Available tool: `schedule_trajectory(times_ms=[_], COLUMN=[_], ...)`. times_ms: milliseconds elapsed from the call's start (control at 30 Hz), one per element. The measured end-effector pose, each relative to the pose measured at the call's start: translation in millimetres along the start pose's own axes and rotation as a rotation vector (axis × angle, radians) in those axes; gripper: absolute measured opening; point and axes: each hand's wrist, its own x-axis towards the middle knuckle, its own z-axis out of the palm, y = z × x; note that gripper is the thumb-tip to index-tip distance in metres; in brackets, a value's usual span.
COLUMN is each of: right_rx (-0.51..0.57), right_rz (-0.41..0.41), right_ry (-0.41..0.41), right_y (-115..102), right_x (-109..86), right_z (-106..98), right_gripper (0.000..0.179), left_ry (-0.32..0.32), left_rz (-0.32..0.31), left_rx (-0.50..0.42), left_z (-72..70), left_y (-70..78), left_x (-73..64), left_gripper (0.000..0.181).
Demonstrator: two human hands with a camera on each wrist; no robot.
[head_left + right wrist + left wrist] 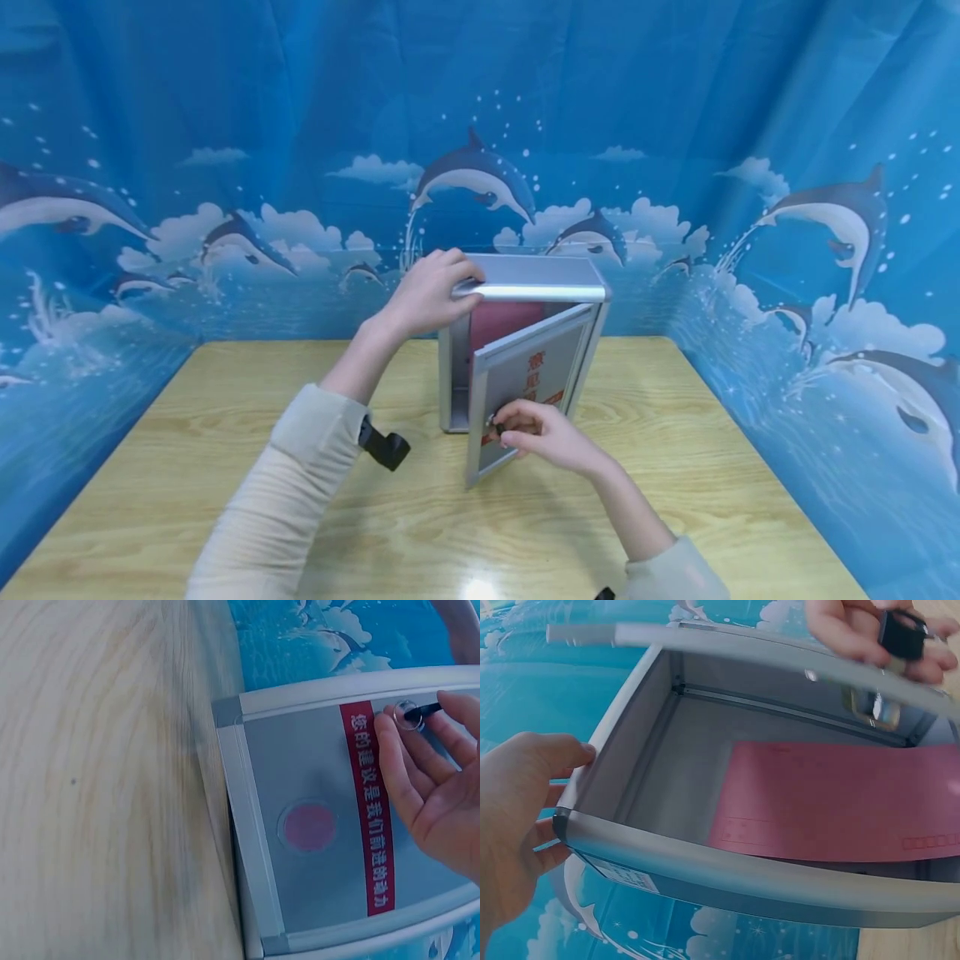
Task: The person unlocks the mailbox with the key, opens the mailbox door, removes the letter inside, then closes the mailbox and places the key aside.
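Observation:
A silver metal suggestion box (pixel 543 271) stands upright on the table, its front door (pixel 508 379) swung partly outward. My left hand (pixel 435 292) grips the box's top front edge at the left corner, thumb on the inner side in the left wrist view. At the door's free edge, my right hand (pixel 551 437) pinches a black-headed key (pixel 427 711) at the round lock (pixel 407 717). A pink envelope (pixel 847 801) lies inside the box, partly covered by the door in the head view.
Beneath the box is a wood-grain table (pixel 375 508). A blue curtain (pixel 337 100) with dolphins surrounds the table's back and sides. A red strip with white characters (pixel 367 802) and a pink round spot (pixel 309 827) show on the door. A black strap piece (pixel 386 448) hangs by the left sleeve.

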Motion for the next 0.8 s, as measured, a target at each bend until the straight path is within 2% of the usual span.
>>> schedule_trajectory(times_ms=[233,400,600,800], right_rx=[0.102,0.188,0.253,0.373], right_rz=[-0.065,-0.146,-0.202,-0.224], right_ry=[-0.073,-0.120,-0.162,-0.246], right_y=[8,15,20,27], right_x=[-14.4,-25.8,-36.0,-45.6], right_z=[-9,-15,-22,-32], right_gripper=[0.029,0.026,0.023,0.024], left_ry=[0.075,0.135,0.222,0.288], left_rz=[0.033,0.088,0.137,0.158], left_rx=[0.038,0.097,0.159,0.203], left_z=[7.0,12.9,19.6,24.5], left_y=[0.3,1.6,2.0,2.4], left_x=[-4.8,-6.8,-8.0,-9.3], left_gripper=[0.021,0.019,0.017,0.018])
